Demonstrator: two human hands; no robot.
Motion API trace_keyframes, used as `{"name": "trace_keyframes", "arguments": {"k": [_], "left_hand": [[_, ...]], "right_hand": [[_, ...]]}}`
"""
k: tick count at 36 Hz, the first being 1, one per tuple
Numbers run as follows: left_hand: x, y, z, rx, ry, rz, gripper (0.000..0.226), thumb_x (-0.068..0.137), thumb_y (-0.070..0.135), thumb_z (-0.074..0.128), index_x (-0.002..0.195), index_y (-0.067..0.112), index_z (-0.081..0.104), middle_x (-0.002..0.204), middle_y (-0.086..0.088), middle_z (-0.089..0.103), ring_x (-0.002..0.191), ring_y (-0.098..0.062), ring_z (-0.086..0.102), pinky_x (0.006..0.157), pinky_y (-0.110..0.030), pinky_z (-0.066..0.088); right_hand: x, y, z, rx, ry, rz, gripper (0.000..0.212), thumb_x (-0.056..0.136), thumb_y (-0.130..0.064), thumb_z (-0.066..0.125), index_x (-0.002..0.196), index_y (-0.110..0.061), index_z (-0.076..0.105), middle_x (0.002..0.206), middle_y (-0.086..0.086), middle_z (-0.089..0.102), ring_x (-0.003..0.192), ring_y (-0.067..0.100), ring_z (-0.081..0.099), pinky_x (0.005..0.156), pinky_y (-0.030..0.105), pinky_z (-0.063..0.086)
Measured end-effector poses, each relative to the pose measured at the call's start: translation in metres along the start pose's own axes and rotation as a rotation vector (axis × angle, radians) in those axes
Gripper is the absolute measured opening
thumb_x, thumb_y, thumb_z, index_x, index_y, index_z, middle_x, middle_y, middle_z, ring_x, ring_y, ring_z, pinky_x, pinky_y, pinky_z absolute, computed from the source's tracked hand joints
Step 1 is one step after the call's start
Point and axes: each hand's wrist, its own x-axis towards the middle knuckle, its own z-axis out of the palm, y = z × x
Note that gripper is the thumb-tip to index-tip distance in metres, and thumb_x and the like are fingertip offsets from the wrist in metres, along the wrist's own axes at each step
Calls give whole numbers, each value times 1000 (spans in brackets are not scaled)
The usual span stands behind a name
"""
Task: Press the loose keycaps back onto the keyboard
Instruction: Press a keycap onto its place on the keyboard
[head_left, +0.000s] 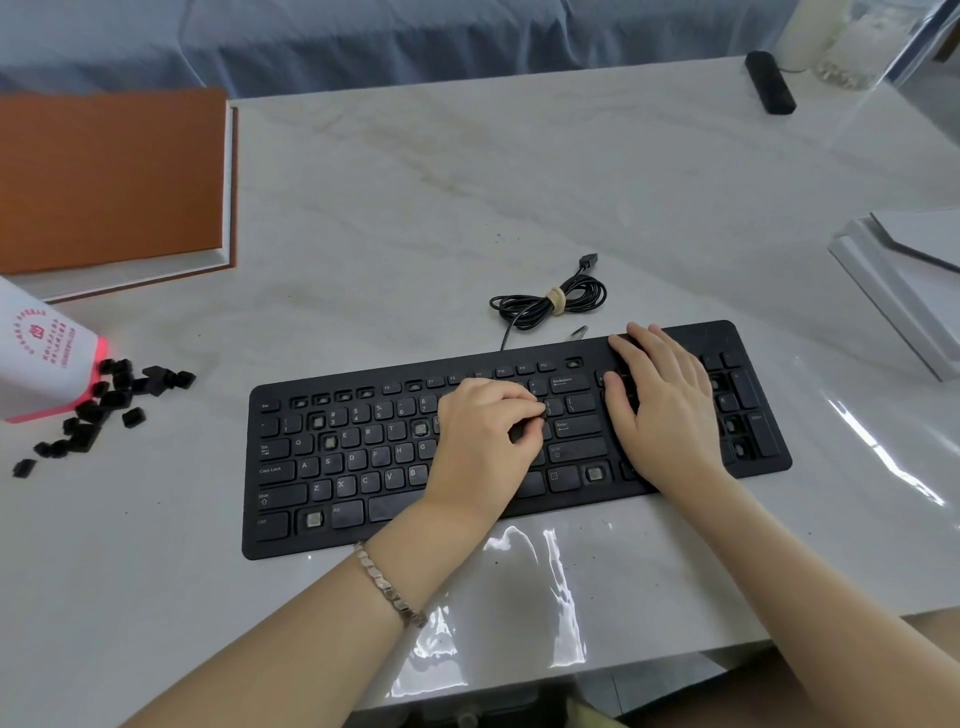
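covering the keyboard (363, 467) middle, left hand (480, 441) hides keys.

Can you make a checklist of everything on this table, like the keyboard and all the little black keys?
Surface: pale marble-look table, glossy film at the near edge.
Job's things: black keyboard with several empty key spots; loose keycaps piled at left.
Clutter: tipped white cup, orange box.
Hands: left hand fingers curled over the keys; right hand flat on the keyboard.
Cables: bundled keyboard cord, unplugged.
Surroundings: blue cloth behind.
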Motion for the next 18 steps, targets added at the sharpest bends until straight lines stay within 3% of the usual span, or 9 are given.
{"name": "trace_keyframes", "arguments": {"k": [7, 12, 15, 18], "left_hand": [[5, -10, -3, 92, -59, 161, 9, 71, 6, 67, 73, 9, 75, 81, 0, 69, 88, -13, 46, 77, -36, 35], [9, -17, -8, 115, -110, 249, 9, 76, 11, 67, 77, 9, 75, 83, -1, 68, 89, -14, 45, 77, -35, 36], [11, -19, -9, 171, -132, 327, 20, 82, 15, 57, 76, 6, 74, 83, -3, 67, 90, -17, 44, 77, -34, 37], [11, -20, -9, 196, -156, 381, 11, 78, 6, 63, 77, 4, 73, 83, -5, 66, 90, -18, 44, 75, -36, 41]], "right_hand": [[0, 0, -1, 2, -8, 9, 47, 91, -35, 35, 122, -10, 59, 133, 9, 53, 128, 27, 42, 107, 36, 22], [0, 0, -1, 2, -7, 6, 47, 90, -34, 35, 122, -10, 58, 133, 9, 53, 128, 26, 41, 107, 35, 21], [0, 0, -2, 5, -7, 11, 47, 90, -35, 35, 123, -10, 58, 134, 9, 53, 129, 26, 40, 107, 35, 21], [0, -1, -1, 5, -10, 11, 47, 90, -35, 35, 123, -10, 58, 134, 9, 53, 128, 26, 40, 107, 34, 20]]}}
